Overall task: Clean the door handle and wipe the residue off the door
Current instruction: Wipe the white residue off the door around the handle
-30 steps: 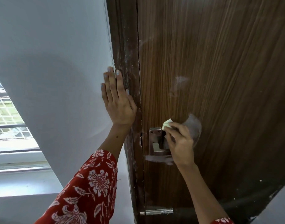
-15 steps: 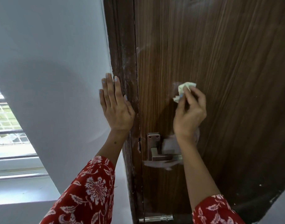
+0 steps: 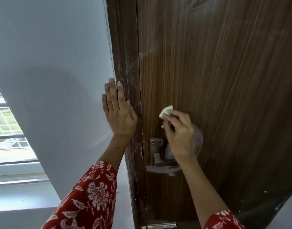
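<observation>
We've got the right hand (image 3: 178, 131) pinched on a small wad of cloth (image 3: 165, 111) against the brown wood door (image 3: 224, 80), just above the metal handle (image 3: 160, 154) w/ whitish residue (image 3: 161, 170) under it. Left hand (image 3: 119, 111) is flat, fingers together, on the white wall (image 3: 51, 55) & door frame (image 3: 125, 47); window (image 3: 6, 126) off to the left.

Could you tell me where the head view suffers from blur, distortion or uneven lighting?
In the head view, the right hand and its wad of cloth are motion-smeared; the left hand is sharp. The wide lens bows the door frame. The window is overexposed, and a soft shadow falls on the wall.
</observation>
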